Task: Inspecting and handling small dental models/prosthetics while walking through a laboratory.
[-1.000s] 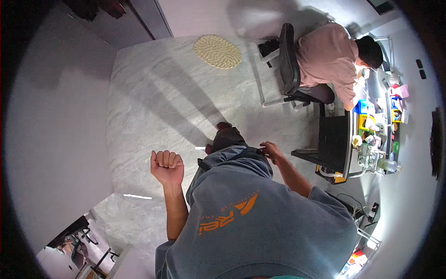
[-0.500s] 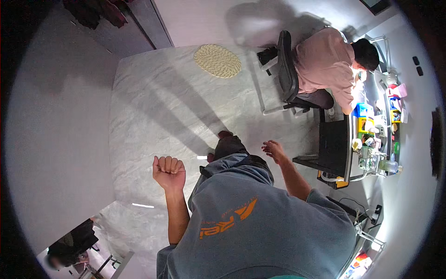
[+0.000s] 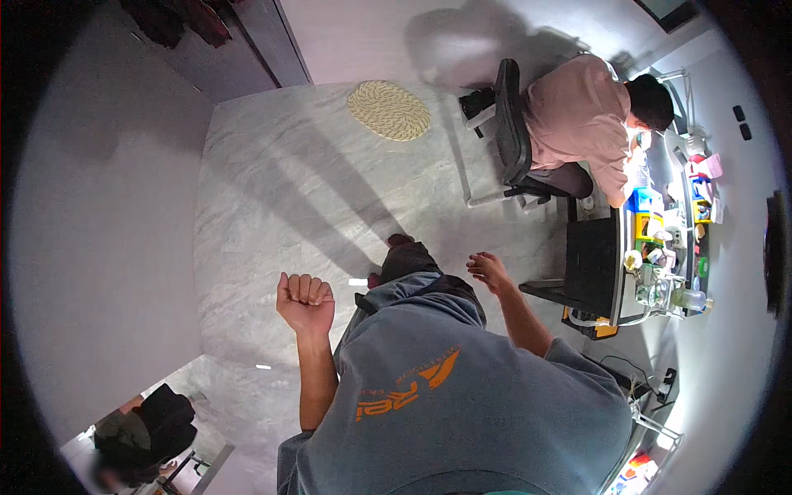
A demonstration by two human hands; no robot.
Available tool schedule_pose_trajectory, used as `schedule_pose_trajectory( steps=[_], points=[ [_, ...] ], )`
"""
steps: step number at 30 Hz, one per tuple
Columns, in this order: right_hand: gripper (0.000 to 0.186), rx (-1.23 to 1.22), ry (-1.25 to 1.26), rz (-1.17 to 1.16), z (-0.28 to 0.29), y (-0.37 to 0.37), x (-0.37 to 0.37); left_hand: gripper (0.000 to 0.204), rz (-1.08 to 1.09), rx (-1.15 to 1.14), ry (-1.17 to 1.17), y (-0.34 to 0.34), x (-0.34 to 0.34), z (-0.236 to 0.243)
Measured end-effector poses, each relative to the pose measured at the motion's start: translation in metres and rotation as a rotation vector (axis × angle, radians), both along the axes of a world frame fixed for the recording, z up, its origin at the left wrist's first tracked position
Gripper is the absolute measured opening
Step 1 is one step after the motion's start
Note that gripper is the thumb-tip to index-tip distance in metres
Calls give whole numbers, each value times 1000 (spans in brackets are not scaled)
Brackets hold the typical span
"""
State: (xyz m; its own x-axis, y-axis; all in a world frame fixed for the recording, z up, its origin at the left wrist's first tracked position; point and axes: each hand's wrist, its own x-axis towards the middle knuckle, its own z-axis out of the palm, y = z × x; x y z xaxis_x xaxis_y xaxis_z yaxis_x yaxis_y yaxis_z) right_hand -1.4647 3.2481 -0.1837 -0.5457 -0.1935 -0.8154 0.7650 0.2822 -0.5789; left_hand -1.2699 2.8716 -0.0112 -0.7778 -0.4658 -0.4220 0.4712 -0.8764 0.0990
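My left hand [image 3: 305,302] is raised over the floor at the left of my body. Its fingers are curled into a fist, and nothing shows in it. My right hand [image 3: 487,271] hangs at my right side with its fingers loosely bent and apart, holding nothing. Between the two is my body in a grey shirt [image 3: 462,404] with an orange print, above dark trousers. Neither hand touches any object; the black desk side panel [image 3: 592,260] is the thing nearest my right hand.
A person in a pink shirt [image 3: 577,111] sits on a black chair [image 3: 513,124] at a lit workbench with coloured bins [image 3: 649,224]. An oval woven mat [image 3: 388,110] lies on the marbled floor [image 3: 272,190]. Another person in dark clothes [image 3: 157,425] is at lower left.
My left hand has shifted slightly to the right, still in a fist. The dark-clothed person at lower left has come further into view. My right hand is almost unmoved.
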Motion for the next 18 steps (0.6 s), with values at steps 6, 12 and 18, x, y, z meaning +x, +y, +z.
schedule_pose_trajectory(
  steps=[6,12,18],
  points=[
    [30,19,11,-1,5,5,3,49,-54,2,15,-1,-3,-5],
    [29,57,-12,-83,22,37,28,49,-112,44,-58,-3,-18,-9],
    [28,115,-105,-154,14,70,40,49,-175,14,-85,-9,-50,-6]
  ],
)
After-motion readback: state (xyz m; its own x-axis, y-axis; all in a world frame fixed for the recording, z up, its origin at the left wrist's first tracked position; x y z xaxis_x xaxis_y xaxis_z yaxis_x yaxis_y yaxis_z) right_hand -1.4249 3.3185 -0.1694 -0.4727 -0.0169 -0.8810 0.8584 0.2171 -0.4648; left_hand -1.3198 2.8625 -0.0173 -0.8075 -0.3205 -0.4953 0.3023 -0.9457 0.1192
